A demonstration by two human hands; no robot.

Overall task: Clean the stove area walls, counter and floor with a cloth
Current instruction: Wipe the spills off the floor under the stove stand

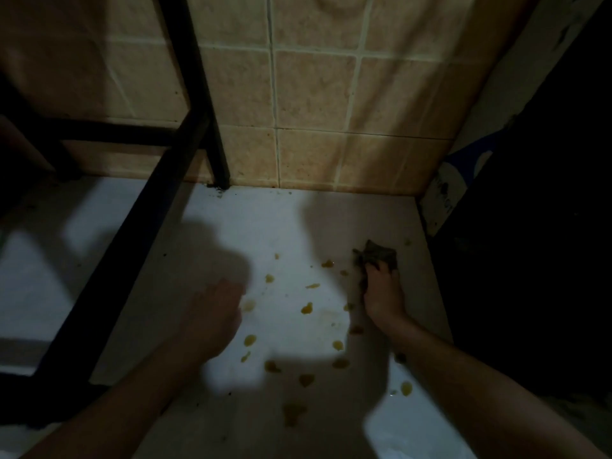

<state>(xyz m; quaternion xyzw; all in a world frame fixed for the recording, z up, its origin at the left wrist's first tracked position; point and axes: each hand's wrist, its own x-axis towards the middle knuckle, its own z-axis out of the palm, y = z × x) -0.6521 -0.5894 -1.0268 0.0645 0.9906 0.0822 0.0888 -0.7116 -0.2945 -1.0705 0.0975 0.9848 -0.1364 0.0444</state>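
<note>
A dark grey cloth (pixel 376 255) lies bunched on the white floor (pixel 291 226) near the right wall. My right hand (pixel 382 289) grips its near edge and presses it onto the floor. Several yellow-brown spill spots (pixel 306 308) are scattered over the floor between my two arms. My left hand (pixel 215 313) hovers over the floor left of the spots, blurred and in shadow, its fingers loosely bent and holding nothing.
A beige tiled wall (pixel 314 94) rises behind the floor. A black metal stand frame (pixel 139 207) crosses the left side, one leg meeting the floor at the wall. A dark object with a blue-and-white patterned side (pixel 463 173) borders the right.
</note>
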